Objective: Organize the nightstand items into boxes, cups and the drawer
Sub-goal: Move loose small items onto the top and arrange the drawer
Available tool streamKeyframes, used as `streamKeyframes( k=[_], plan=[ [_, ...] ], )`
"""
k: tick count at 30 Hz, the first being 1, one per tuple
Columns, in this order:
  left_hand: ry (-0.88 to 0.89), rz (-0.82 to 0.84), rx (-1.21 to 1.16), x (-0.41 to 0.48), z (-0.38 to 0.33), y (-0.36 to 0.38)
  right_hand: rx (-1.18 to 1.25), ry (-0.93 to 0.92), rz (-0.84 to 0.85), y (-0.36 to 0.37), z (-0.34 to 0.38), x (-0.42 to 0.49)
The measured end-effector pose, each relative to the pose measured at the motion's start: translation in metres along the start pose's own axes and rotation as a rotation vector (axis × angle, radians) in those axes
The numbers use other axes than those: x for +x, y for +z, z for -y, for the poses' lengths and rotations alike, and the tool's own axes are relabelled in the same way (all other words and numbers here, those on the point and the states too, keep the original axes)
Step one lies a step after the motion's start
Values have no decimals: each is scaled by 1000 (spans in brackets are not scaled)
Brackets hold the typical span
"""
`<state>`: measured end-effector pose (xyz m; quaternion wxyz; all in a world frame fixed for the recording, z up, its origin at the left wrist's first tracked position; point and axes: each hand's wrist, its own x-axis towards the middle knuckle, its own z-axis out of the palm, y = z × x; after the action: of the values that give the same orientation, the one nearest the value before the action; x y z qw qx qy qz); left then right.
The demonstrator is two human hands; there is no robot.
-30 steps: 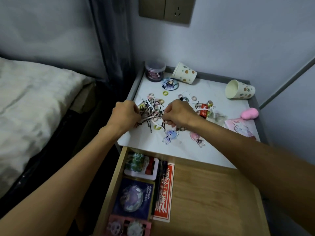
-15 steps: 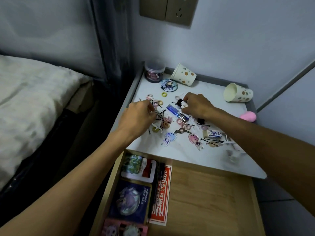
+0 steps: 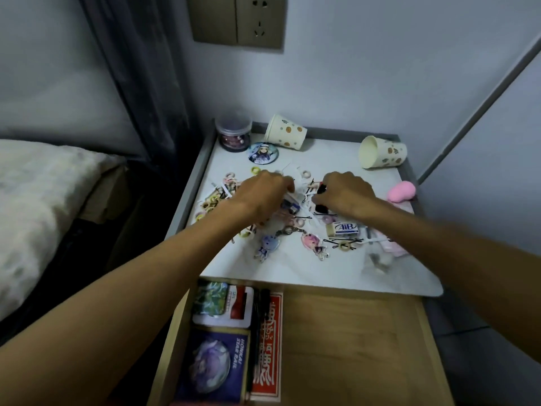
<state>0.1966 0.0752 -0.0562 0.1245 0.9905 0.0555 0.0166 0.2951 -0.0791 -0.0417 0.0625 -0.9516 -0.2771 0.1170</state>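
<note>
Left hand (image 3: 263,194) and right hand (image 3: 347,196) curl down into centre-frame clutter (image 3: 298,222), presumably separating kinds; whether either grips anything, cannot tell.

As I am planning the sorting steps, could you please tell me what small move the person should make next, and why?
Probably the right hand should reach back and stand the nearer paper cup upright. It and the other paper cup both lie on their sides, so the hair ties scattered in front of them have no upright cup to go into yet.
</note>
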Motion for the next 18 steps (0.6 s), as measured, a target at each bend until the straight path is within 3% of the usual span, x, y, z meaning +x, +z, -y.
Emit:
streamKeyframes(
  k=[5, 13, 18],
  plan=[
    [111, 49, 158, 12, 0, 5, 2, 37, -131, 7, 1, -1],
    [192, 128, 281, 18, 4, 2, 57, 71, -104, 0, -4, -1],
    [154, 129, 226, 12, 2, -12, 180, 63, -76, -12, -17, -6]
  ],
)
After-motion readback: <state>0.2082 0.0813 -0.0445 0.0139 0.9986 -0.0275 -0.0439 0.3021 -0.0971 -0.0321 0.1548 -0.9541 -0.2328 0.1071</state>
